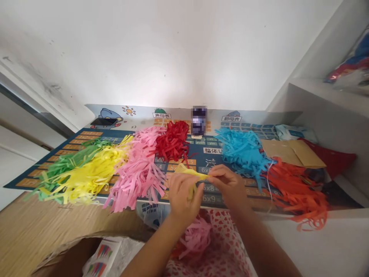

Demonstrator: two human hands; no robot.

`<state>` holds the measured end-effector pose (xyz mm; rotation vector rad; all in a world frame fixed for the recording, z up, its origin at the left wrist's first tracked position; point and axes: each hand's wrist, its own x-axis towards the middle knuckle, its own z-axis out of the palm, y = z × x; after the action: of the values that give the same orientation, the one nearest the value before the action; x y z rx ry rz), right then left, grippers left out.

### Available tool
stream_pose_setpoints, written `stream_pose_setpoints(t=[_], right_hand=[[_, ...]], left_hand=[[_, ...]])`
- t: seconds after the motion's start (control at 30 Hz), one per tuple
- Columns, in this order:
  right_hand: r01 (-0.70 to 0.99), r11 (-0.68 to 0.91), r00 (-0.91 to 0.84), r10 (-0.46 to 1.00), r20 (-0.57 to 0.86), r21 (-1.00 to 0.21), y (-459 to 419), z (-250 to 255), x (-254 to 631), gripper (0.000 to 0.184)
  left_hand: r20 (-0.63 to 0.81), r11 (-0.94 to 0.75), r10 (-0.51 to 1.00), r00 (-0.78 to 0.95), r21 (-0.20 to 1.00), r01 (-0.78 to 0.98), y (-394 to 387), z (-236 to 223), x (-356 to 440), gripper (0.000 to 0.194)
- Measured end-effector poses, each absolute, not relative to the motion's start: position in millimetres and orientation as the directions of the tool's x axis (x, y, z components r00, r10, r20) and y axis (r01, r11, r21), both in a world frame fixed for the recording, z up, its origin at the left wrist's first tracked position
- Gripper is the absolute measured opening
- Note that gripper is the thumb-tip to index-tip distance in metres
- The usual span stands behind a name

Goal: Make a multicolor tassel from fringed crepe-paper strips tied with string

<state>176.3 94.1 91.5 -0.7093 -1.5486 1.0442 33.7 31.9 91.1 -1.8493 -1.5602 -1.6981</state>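
Observation:
Both hands meet over the front edge of the desk with a piece of yellow tissue paper (187, 170) stretched between them. My left hand (184, 196) is closed round its wider part. The fingertips of my right hand (226, 182) pinch the narrow, twisted end. Behind the hands lies a red paper tassel bunch (173, 142). Pink tassels (141, 161), yellow tassels (92, 173) and green tassels (72, 161) spread out to the left. Blue tassels (242, 148) and orange tassels (300, 192) lie to the right. More pink strips (196, 234) rest below, on heart-patterned fabric.
A phone (198, 120) stands against the wall at the back. A brown paper envelope (294, 152) and a pale plastic packet (296, 132) lie on the right. An open cardboard box (69, 250) stands below left. Shelving (325, 104) borders the desk on the right.

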Motion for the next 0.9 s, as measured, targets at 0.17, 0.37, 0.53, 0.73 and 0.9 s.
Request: stream_pose_setpoints(t=[0.17, 0.37, 0.53, 0.73, 0.9], right_hand=[[-0.316, 0.293, -0.230, 0.899, 0.373, -0.902, 92, 83, 174, 0.007], [-0.351, 0.247, -0.254, 0.903, 0.346, -0.903, 90, 81, 176, 0.008], [-0.335, 0.282, -0.241, 0.897, 0.371, -0.899, 90, 76, 178, 0.012], [-0.268, 0.358, -0.274, 0.862, 0.427, -0.894, 90, 76, 182, 0.015], [-0.274, 0.418, -0.269, 0.831, 0.486, -0.866, 90, 80, 184, 0.016]], left_hand=[[0.845, -0.465, 0.518, -0.133, 0.409, 0.786, 34, 92, 38, 0.017], [0.841, -0.476, 0.522, -0.141, 0.424, 0.770, 37, 95, 39, 0.014], [0.783, -0.496, 0.604, -0.148, 0.514, 0.699, 37, 94, 38, 0.005], [0.688, -0.504, 0.723, -0.070, 0.594, 0.627, 34, 91, 34, 0.010], [0.675, -0.466, 0.734, -0.073, 0.579, 0.669, 29, 97, 29, 0.012]])
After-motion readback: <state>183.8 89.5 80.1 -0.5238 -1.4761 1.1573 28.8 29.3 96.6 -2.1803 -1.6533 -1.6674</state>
